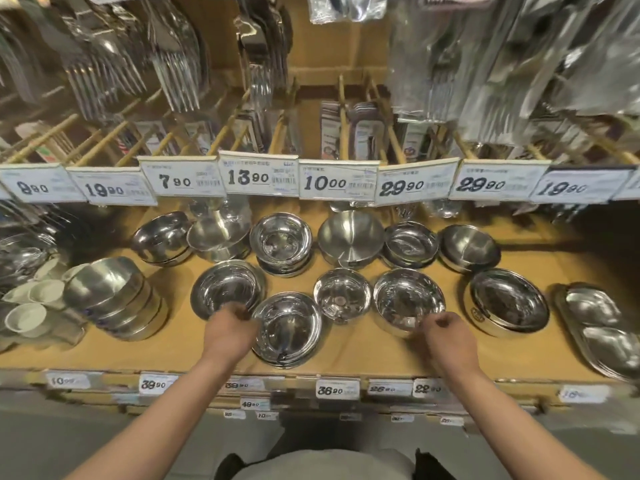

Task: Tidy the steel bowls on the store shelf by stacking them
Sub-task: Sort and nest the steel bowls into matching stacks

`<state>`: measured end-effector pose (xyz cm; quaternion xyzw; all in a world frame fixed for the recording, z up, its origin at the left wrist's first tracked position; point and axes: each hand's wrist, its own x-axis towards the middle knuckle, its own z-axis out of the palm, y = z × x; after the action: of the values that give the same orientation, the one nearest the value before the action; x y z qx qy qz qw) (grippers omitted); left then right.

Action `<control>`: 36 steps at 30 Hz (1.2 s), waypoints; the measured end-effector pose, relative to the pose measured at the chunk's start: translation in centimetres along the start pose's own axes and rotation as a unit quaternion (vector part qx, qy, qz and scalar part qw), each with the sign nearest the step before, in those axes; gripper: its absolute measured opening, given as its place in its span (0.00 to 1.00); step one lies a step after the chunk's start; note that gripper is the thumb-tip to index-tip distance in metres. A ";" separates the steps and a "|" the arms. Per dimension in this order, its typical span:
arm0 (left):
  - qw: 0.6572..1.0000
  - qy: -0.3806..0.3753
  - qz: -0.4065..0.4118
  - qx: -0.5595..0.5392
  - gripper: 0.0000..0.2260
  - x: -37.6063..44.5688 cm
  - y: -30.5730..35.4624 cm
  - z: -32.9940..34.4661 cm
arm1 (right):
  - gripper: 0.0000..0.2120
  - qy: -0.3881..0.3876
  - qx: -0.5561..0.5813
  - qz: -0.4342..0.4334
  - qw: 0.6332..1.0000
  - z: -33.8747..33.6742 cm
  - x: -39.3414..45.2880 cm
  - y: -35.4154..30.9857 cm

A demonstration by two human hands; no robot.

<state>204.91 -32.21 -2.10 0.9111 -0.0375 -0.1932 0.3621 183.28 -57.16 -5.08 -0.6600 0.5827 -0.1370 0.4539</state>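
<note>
Several steel bowls stand in two rows on the wooden shelf (166, 351). My left hand (228, 329) is curled at the left rim of the front centre bowl (289, 327), which sits on other bowls, right beside a wide bowl (227, 289). My right hand (446, 329) pinches the near right rim of another bowl (408, 301). A small bowl (343, 294) stands between the two held bowls. At the back is a stack (280, 242) with single bowls on either side of it. A tilted stack (110, 292) leans at the front left.
A flat bowl (509, 303) and a divided steel tray (602, 327) lie to the right. Small white dishes (31, 306) sit at the far left. Price tags (337, 183) and hanging cutlery (176, 64) overhang the back row. More price labels line the shelf's front edge.
</note>
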 end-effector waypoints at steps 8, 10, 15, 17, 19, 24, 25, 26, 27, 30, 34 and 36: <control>0.999 -0.019 0.037 -0.009 0.13 -0.6 2.4 1.6 | 0.16 -0.008 0.003 0.064 0.998 -0.5 3.1 1.4; 0.999 -0.025 0.040 -0.006 0.09 -0.6 2.2 1.9 | 0.16 -0.015 -0.003 0.062 0.998 -0.6 3.6 1.6; 0.999 -0.041 0.018 -0.025 0.06 -0.1 1.8 1.6 | 0.06 -0.057 0.071 0.109 0.990 -1.1 4.3 2.0; 0.998 -0.057 0.012 -0.034 0.06 0.2 1.7 1.4 | 0.04 -0.058 0.084 0.115 0.988 -1.7 4.5 2.3; 0.997 -0.061 0.008 -0.047 0.07 0.4 1.8 1.4 | 0.06 -0.058 0.098 0.118 0.987 -2.4 4.7 2.8; 0.995 -0.062 0.013 -0.071 0.07 -0.1 2.6 2.6 | 0.11 -0.063 0.094 0.098 0.989 -3.7 4.7 3.6; 0.995 -0.070 0.019 -0.073 0.07 -0.3 2.9 3.0 | 0.12 -0.059 0.101 0.096 0.989 -3.8 4.4 3.8; 0.993 -0.081 0.024 -0.080 0.08 -0.6 3.2 3.4 | 0.13 -0.057 0.103 0.093 0.989 -3.9 4.1 4.0; 0.992 -0.093 0.029 -0.083 0.08 -0.8 3.5 3.7 | 0.14 -0.064 0.104 0.093 0.988 -4.0 3.7 4.2; 0.988 -0.125 0.052 -0.076 0.08 -1.6 4.7 4.5 | 0.15 -0.128 0.143 0.130 0.973 -4.1 2.8 5.1; 0.974 -0.201 0.053 -0.092 0.06 -2.0 6.3 5.0 | 0.14 -0.125 0.219 0.163 0.954 -4.1 2.1 4.9; 0.967 -0.232 0.057 -0.093 0.05 -1.8 6.9 5.1 | 0.10 -0.086 0.215 0.141 0.963 -3.9 2.0 4.7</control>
<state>201.76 -40.22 -0.24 0.7999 -0.1542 -0.3811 0.4372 178.07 -60.25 -7.17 -0.4673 0.5857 -0.1365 0.6480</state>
